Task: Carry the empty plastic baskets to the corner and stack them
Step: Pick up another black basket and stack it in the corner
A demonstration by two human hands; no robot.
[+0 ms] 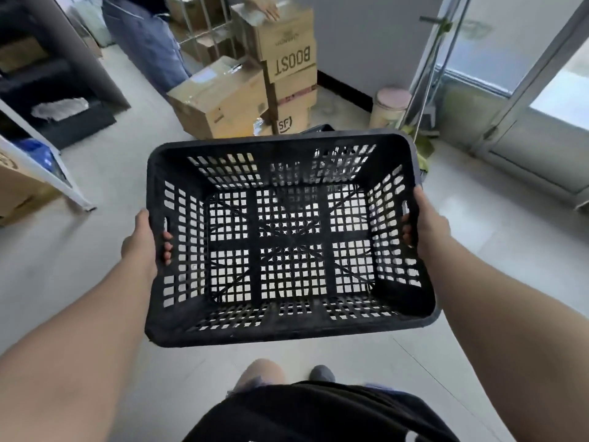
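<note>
**Empty basket held level above the floor, head view**

Head view. A black plastic basket [291, 240] with slotted walls and a grid bottom was held in mid-air, open side up and empty, the pale floor [95, 266] visible through its holes. The left hand [140, 244] gripped the left short wall, its fingertips [167, 247] curled through the handle slot to the inside. The right hand [430, 224] gripped the right short wall likewise, fingers hooked through that slot. Just beyond the far rim, the dark edge of a second basket [318, 128] showed on the floor. Farther off stood a stack of cardboard boxes [287, 59], with a lower box [220, 97] leaning at its left. Another person's hand [267, 8] rested on the top box. A pale lidded bin [390, 106] stood at the far right, near a glazed door [526, 90].
</note>
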